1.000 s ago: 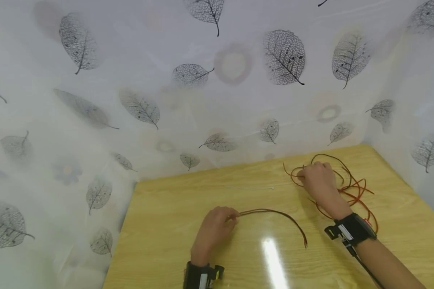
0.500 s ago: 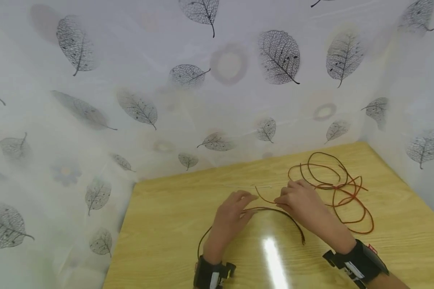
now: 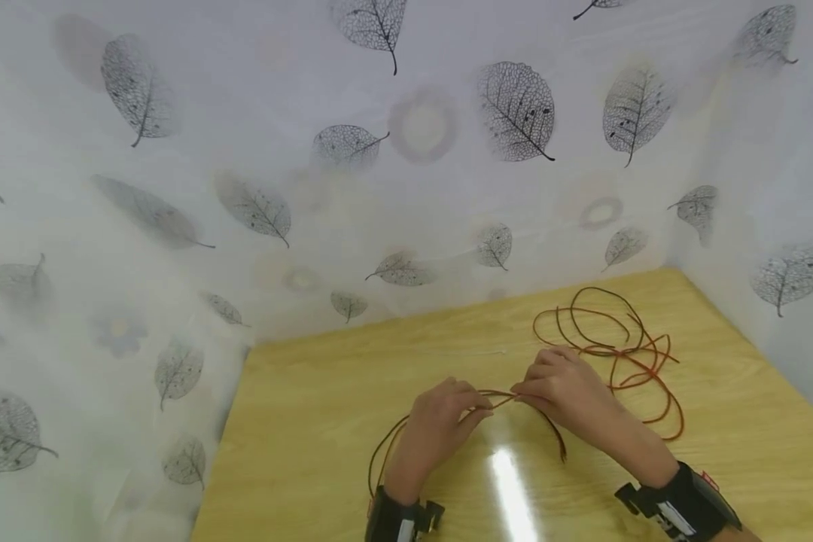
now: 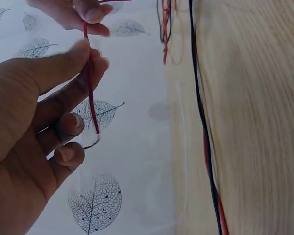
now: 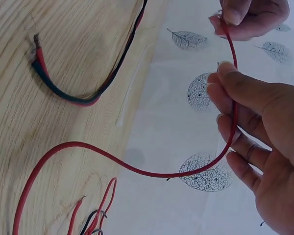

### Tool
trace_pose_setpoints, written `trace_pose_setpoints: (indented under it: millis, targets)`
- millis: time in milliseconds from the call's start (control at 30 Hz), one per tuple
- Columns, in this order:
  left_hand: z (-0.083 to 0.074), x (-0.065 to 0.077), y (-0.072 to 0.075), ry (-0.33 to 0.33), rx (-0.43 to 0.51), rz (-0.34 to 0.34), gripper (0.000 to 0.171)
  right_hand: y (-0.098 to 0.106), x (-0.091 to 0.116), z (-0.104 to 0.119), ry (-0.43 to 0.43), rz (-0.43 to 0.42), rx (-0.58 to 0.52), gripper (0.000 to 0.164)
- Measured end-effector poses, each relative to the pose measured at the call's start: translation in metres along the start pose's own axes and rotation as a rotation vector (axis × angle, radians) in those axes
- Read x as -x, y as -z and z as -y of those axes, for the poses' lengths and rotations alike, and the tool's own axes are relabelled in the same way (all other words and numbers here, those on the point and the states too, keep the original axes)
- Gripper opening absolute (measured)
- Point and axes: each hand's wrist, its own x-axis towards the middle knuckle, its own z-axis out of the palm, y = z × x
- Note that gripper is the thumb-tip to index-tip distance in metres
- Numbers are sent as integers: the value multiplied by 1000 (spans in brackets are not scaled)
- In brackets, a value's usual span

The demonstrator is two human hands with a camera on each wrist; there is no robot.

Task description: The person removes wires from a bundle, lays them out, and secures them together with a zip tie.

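Left hand (image 3: 440,421) and right hand (image 3: 562,388) are close together above the table's middle. Both pinch the same thin red wire (image 5: 235,120) between thumb and fingers. In the left wrist view, the wire's stripped end (image 4: 97,139), with bare strands, hangs below the left thumb. From the right hand the rest of the wire loops away, seen in the right wrist view. Beneath the hands lies a pair of wires (image 4: 201,103), one black and one red, side by side on the wood; their stripped ends (image 5: 36,44) show in the right wrist view.
A loose tangle of red and black wires (image 3: 640,350) lies at the table's right rear. A thin white strip (image 3: 474,352) lies near the back edge of the wooden table (image 3: 298,421). A leaf-printed white sheet (image 3: 352,196) rises behind and on both sides.
The right hand has come from the tangle toward the left hand, bringing a red wire. The left hand has let the paired wires lie, shifted right, and now pinches the red wire's end.
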Motion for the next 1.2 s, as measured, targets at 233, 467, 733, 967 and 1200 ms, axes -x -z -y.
trace_pose_setpoints:
  millis: [233, 467, 733, 967, 1200]
  targets:
    - [19, 15, 15, 78, 3, -25, 6, 7, 16, -25, -17, -38, 6, 13]
    - [43, 41, 38, 211, 72, -54, 8, 20, 32, -54, -36, -118, 133, 64]
    - [67, 65, 61, 291, 13, -115, 7, 44, 65, -82, -106, -101, 260, 75]
    - [91, 95, 82, 387, -1, -167, 11, 72, 94, -103, -172, -80, 317, 79]
    - [104, 115, 91, 460, -45, -168, 14, 82, 102, -102, -223, -99, 315, 83]
